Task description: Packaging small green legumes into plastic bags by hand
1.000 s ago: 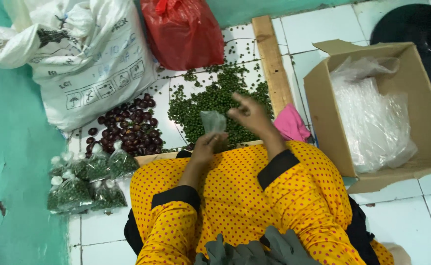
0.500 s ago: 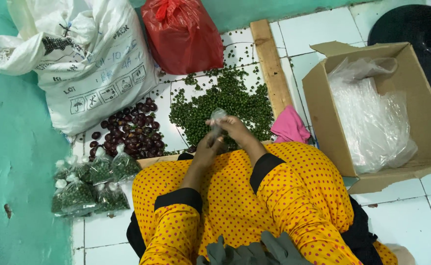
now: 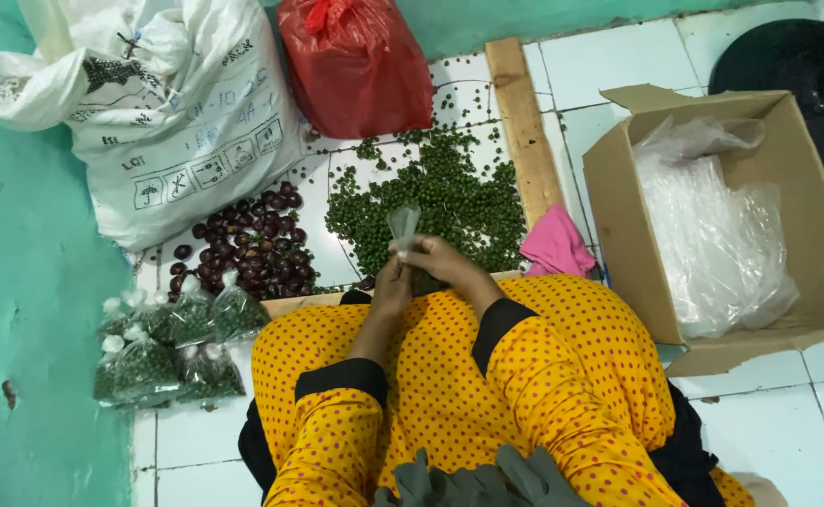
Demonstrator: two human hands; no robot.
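Both hands meet over the green pile: left hand and right hand pinch a small clear bag, upright. This looks like the bagging step; next the mouth likely needs spreading

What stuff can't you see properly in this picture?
Head view only:
- Small clear bag: whether it holds anything is too small to tell.
- Left hand and right hand: fingers bunch together, hiding the grip.
- Red bag: top cut by the frame edge, contents hidden.
- White sack: tied shut, contents hidden.
- Black round thing: cut by the right edge.
- Box: plastic bags cover its bottom.
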